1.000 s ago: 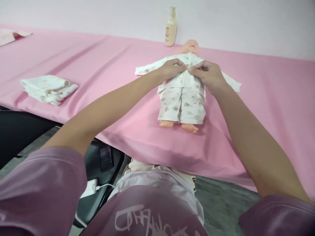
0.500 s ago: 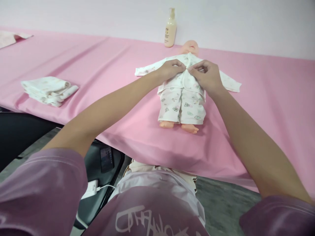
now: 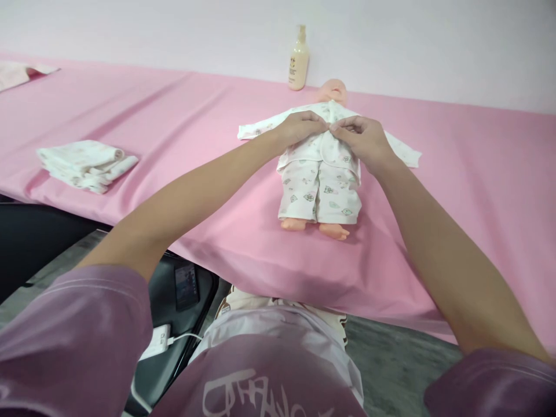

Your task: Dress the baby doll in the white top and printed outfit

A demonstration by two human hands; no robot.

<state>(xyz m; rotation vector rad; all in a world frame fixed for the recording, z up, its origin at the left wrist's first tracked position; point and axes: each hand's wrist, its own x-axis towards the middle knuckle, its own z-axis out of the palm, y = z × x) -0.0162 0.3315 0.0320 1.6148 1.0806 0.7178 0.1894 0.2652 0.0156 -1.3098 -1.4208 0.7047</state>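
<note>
A baby doll (image 3: 333, 90) lies on its back on the pink-covered table (image 3: 243, 231), head toward the wall. It wears a white printed jacket (image 3: 304, 152) with the sleeves stretched out to both sides, and matching trousers (image 3: 299, 191); its bare feet show below. My left hand (image 3: 304, 127) pinches the jacket's front edge at the chest. Right beside it, my right hand (image 3: 358, 138) pinches the other edge, fingertips nearly touching the left ones. Whatever fastening sits between the fingertips is hidden.
A pump bottle (image 3: 298, 63) stands by the wall behind the doll. Folded white clothes (image 3: 87, 165) lie at the left, and a pale cloth (image 3: 19, 75) at the far left. Below the table edge, a black chair holds a phone (image 3: 186, 285) and a white charger (image 3: 157, 341) with a cable.
Both hands stay at the jacket front; the right fingers have drawn closer to the left ones. The view has tilted slightly, so everything sits a little lower.
</note>
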